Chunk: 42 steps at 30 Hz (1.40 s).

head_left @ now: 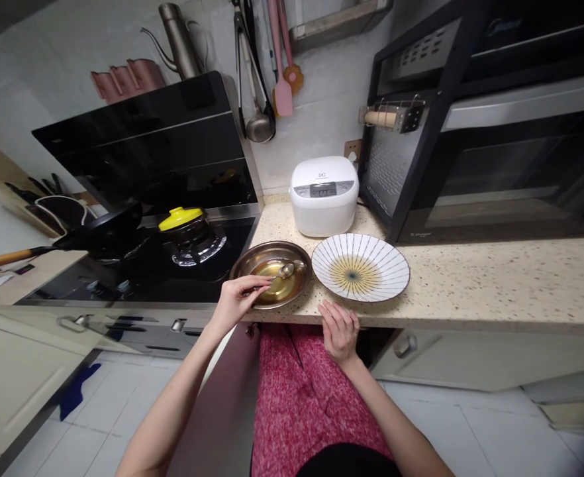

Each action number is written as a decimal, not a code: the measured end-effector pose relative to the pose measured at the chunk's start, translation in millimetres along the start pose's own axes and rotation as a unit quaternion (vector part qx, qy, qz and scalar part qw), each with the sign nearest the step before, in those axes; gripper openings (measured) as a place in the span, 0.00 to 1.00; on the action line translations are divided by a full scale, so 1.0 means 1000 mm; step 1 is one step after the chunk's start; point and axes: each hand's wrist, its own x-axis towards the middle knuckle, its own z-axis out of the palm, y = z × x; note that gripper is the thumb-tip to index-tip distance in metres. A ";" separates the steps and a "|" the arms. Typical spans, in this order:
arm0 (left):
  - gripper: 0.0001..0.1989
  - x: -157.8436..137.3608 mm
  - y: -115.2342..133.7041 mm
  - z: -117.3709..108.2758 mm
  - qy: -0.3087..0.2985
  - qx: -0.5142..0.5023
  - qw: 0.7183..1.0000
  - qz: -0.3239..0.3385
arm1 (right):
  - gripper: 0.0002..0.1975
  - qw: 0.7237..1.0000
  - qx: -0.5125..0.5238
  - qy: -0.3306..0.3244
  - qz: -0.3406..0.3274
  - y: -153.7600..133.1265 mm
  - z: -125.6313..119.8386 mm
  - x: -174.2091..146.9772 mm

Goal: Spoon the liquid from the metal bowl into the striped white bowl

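My left hand (241, 299) pinches the handle of a metal spoon (286, 270). The spoon's bowl is over or in a shallow layer of yellowish liquid in a round steel basin (302, 291) at the counter's front. I cannot tell whether it touches the bottom. To the right sits a white plate (391, 278) with dark radiating lines and yellowish liquid in its middle. My right hand (340, 331) rests on the counter edge just below this plate, its fingers laid out side by side with no object in them.
Behind the basin and plate stands a white rice cooker (324, 199). A gas stove at left carries a pot with a yellow lid (181, 218) and a wok (103, 232), its wooden handle sticking out left. A dark oven rack (515, 159) bounds the right. Utensils hang on the wall.
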 end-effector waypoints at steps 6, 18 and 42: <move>0.07 0.002 0.001 -0.003 -0.019 -0.013 1.000 0.005 | 0.28 1.000 0.007 0.009 -0.009 0.000 0.000 0.001; 0.07 0.005 -0.006 -0.003 -0.016 -0.039 0.999 -0.032 | 0.26 1.000 0.008 0.013 -0.005 -0.003 -0.002 0.006; 0.14 0.016 0.000 0.003 0.017 -0.141 0.980 -0.143 | 0.26 1.000 0.008 0.018 -0.013 -0.002 -0.002 0.006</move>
